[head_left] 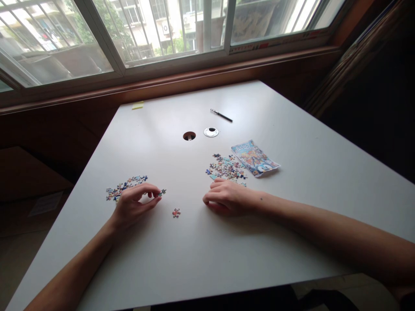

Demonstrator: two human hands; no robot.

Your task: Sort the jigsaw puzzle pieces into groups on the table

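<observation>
Between the thumb and index finger of my left hand [136, 199], a small jigsaw puzzle piece [162, 192] is pinched just above the table. Partly hidden behind that hand lies a spread of puzzle pieces [125, 186]. A single reddish-orange puzzle piece [176, 212] lies alone on the table between my hands. My right hand [228, 196] rests palm down with bent fingers, closed, and no piece shows in it. Just beyond its knuckles sits a larger heap of puzzle pieces [227, 167], touching a colourful printed packet [255, 158].
The white table [194, 255] stands below a barred window [168, 30]. Toward the back are a black pen [221, 115], a round hole [189, 136], a white ring-shaped cover [211, 132] and a yellow sticky note [138, 105] at the far left edge.
</observation>
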